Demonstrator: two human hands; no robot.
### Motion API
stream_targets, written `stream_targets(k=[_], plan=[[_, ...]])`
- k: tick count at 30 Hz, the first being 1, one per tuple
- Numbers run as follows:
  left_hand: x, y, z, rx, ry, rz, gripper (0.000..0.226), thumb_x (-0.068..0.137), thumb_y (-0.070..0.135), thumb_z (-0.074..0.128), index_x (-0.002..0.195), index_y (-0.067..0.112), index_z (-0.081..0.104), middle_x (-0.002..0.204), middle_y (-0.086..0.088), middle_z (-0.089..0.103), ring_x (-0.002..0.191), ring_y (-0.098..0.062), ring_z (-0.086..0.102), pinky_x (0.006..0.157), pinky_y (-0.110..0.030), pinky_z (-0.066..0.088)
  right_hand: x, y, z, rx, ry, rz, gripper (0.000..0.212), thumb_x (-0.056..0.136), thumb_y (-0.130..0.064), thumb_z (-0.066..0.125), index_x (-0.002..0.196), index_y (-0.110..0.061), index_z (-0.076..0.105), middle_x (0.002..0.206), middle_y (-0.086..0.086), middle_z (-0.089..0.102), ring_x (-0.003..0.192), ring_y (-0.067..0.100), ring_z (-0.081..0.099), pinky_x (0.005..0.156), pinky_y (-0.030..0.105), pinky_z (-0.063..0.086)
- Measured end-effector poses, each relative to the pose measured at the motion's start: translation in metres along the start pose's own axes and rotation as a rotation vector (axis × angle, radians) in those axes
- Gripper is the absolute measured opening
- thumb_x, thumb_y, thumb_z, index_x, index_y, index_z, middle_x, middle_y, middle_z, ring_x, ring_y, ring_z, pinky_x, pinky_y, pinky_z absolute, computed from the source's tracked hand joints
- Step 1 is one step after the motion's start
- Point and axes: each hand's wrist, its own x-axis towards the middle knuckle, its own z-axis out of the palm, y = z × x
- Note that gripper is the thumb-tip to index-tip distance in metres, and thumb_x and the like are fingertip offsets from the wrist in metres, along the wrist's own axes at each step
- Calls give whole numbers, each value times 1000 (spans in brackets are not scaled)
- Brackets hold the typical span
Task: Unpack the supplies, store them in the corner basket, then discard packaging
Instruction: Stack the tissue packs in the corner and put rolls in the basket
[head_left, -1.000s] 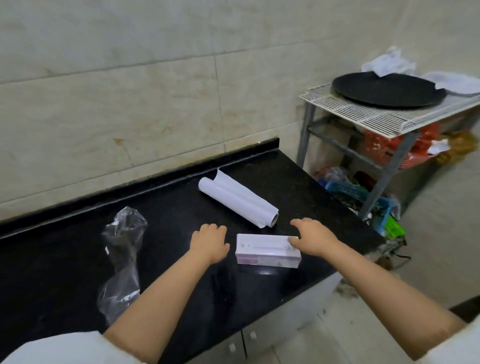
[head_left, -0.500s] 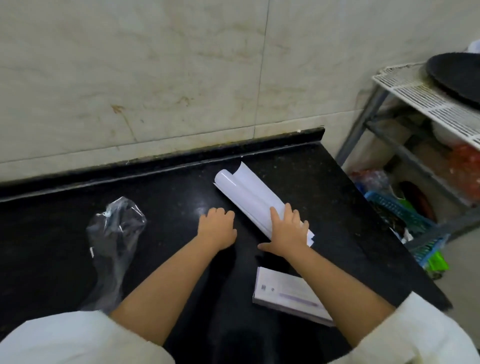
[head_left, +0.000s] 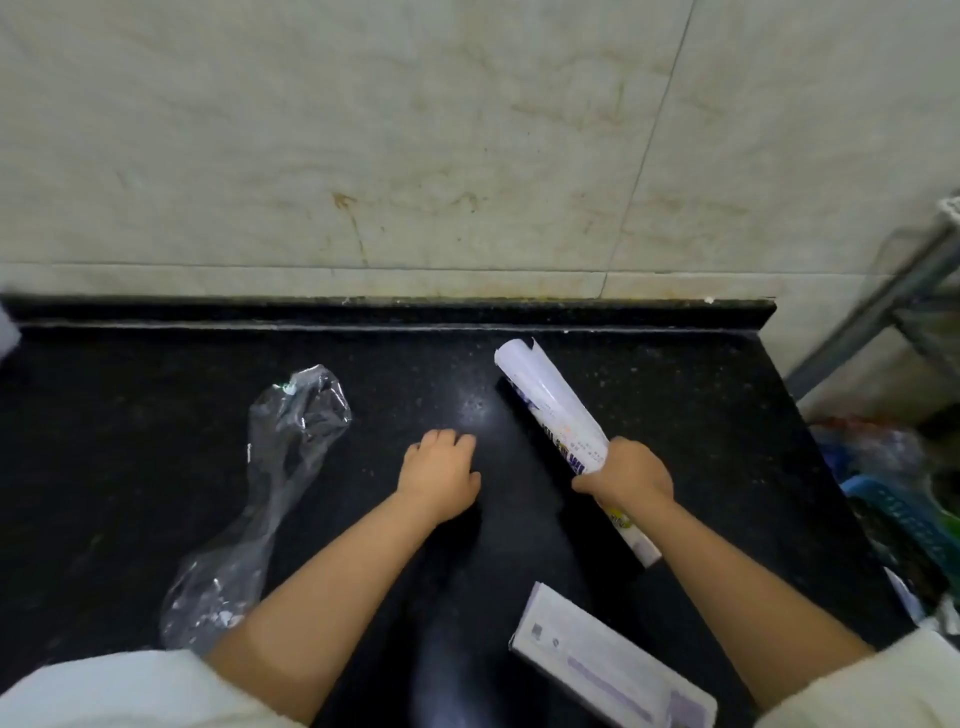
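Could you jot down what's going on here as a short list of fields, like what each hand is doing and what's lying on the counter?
surface: black speckled stone countertop against a pale tiled wall
right hand: grips the white printed paper roll, lifted at an angle
left hand: holds nothing, fingers loosely curled, on the countertop
left of hands: crumpled clear plastic bag, lying flat
near edge: flat white and lilac cardboard box, untouched
far right: grey metal rack leg, blue plastic basket low beside the counter
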Motion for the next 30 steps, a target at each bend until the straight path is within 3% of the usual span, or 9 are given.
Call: stream_targets(k=[2,6,13,19,22,25,30], plan=[[-14,-12,-7,-43,76,-33,47,93,30,46,136,13,39,143,-7,41,134,-26,34,108,-38,33,-4,-17,-9,9,14,-105,54,62,-36,73,104,-7,55,105,10,63,81,24,58,59,27,40],[-58,-55,-31,-181,247,-127,47,93,27,48,137,13,40,142,-4,44,133,-22,36,112,-33,31,-23,-81,-19,-39,54,-404,49,60,-35,70,99,-9,57,104,9,63,91,28,62,61,26,39],[-188,-167,-51,-180,416,-576,44,92,23,49,135,10,44,140,-6,45,132,-25,37,107,-34,35,-108,-211,18,-152,-60,-839,47,64,-33,69,102,-9,57,107,8,63,92,27,61,61,27,39],[-321,-253,-27,-141,389,-853,45,93,24,47,136,11,43,140,-6,45,132,-25,37,106,-37,37,-202,-294,88,-243,-137,-1016,46,64,-33,71,101,-10,56,106,6,61,93,26,60,61,27,39],[-376,-300,-16,-102,371,-934,45,92,22,47,135,11,43,138,-8,46,131,-27,37,103,-39,39,-249,-338,126,-286,-155,-1078,47,64,-34,72,101,-9,57,106,8,60,84,26,57,60,27,37],[-419,-350,-7,-71,300,-954,44,91,22,47,134,12,43,137,-9,45,130,-28,36,101,-40,39,-295,-382,165,-303,-154,-1104,48,63,-35,73,101,-9,57,105,8,61,77,23,51,60,28,38],[-466,-429,4,26,196,-907,42,92,26,45,131,11,42,138,-10,43,130,-28,35,101,-39,37,-348,-440,224,-359,-91,-1103,49,64,-38,72,102,-11,56,105,7,62,93,27,61,67,30,37]])
